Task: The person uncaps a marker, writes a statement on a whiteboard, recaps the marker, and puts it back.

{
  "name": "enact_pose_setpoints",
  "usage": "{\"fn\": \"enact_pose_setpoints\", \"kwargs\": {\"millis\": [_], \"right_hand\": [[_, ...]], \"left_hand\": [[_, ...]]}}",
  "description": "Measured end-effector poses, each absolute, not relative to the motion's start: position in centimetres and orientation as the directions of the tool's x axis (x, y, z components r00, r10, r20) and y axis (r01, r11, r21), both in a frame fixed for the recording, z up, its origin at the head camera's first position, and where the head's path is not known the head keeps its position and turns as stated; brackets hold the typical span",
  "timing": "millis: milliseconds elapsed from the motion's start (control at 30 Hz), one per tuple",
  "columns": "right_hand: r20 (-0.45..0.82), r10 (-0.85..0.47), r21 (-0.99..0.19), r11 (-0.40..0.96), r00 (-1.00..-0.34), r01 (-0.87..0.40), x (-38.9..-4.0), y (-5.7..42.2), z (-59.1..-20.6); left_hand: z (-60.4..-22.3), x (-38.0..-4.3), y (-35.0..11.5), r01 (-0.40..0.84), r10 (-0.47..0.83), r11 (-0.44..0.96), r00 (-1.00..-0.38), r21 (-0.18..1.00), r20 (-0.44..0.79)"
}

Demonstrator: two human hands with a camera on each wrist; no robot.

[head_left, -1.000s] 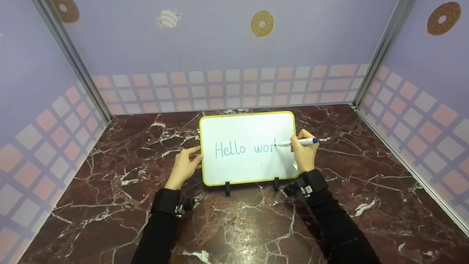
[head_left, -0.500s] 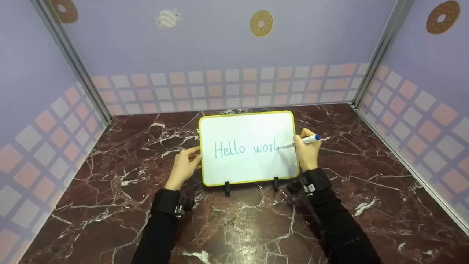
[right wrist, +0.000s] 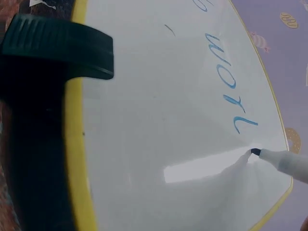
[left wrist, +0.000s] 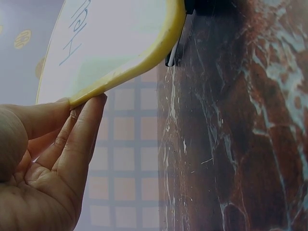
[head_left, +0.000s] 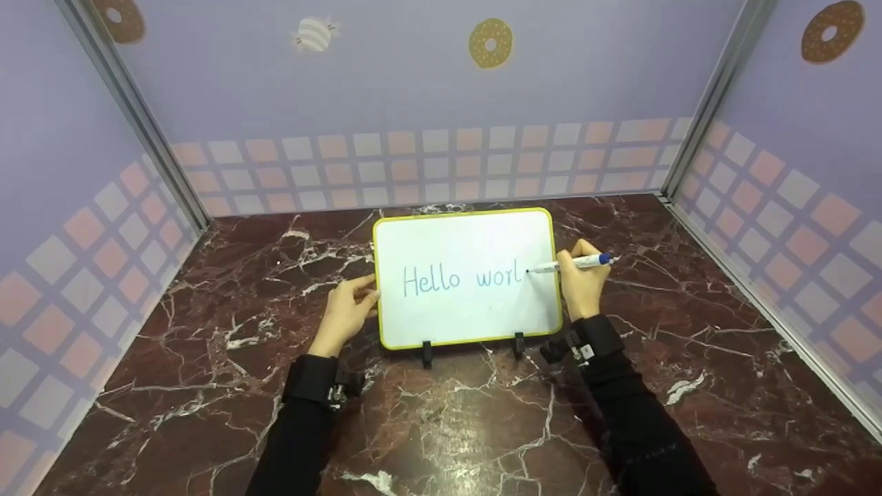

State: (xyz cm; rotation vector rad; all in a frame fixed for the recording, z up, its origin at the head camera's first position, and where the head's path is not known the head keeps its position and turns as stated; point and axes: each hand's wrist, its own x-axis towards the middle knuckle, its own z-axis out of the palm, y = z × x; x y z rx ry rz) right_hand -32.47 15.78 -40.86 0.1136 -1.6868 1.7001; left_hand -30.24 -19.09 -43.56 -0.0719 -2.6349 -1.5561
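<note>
A whiteboard [head_left: 455,317] with a yellow frame leans on a black stand [head_left: 426,354], bearing "Hello worl" in blue ink. My left hand [head_left: 346,313] pinches its left edge; the left wrist view has the thumb at the front and the fingers [left wrist: 86,130] at the back of the yellow rim [left wrist: 130,69]. Beyond the right edge, my right hand [head_left: 583,284] grips a white marker with a blue end [head_left: 589,262]. Its dark tip [right wrist: 255,151] is just past the "l", at or very near the board; contact cannot be told. The right wrist view mostly hides the holding fingers.
The board stands on a dark red marbled table [head_left: 441,427]. Lilac walls with pink and white squares [head_left: 437,165] enclose the back and both sides. A black stand hook [right wrist: 57,53] wraps the board's lower edge in the right wrist view.
The "l" after "wor" has been drawn downward. My right hand with the marker has since shifted right and slightly up. The left hand keeps its hold on the edge.
</note>
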Motion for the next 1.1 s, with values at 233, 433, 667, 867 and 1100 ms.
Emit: {"fn": "enact_pose_setpoints", "kwargs": {"millis": [233,433,667,867,1100], "right_hand": [[0.501,0.364,-0.857,0.083,-0.785,-0.508,-32.37,15.88,-40.84],[0.494,0.336,-0.868,0.130,-0.802,-0.480,-32.12,16.18,-40.47],[0.520,0.409,-0.840,0.087,-0.750,-0.536,-32.63,16.23,-40.89],[0.512,0.425,-0.835,0.044,-0.747,-0.548,-32.85,16.27,-41.28],[0.525,0.406,-0.830,0.048,-0.748,-0.556,-32.80,16.29,-41.18]], "left_hand": [[-43.52,-30.17,-19.08,0.072,0.001,0.482,-0.997,0.873,0.082],[-43.44,-30.09,-19.06,0.068,0.006,0.487,-0.997,0.871,0.075],[-43.43,-30.03,-19.02,0.071,0.003,0.485,-0.997,0.871,0.079],[-43.47,-30.08,-18.98,0.079,-0.009,0.499,-0.995,0.863,0.096],[-43.58,-30.08,-18.94,0.085,-0.008,0.508,-0.995,0.857,0.104]]}}
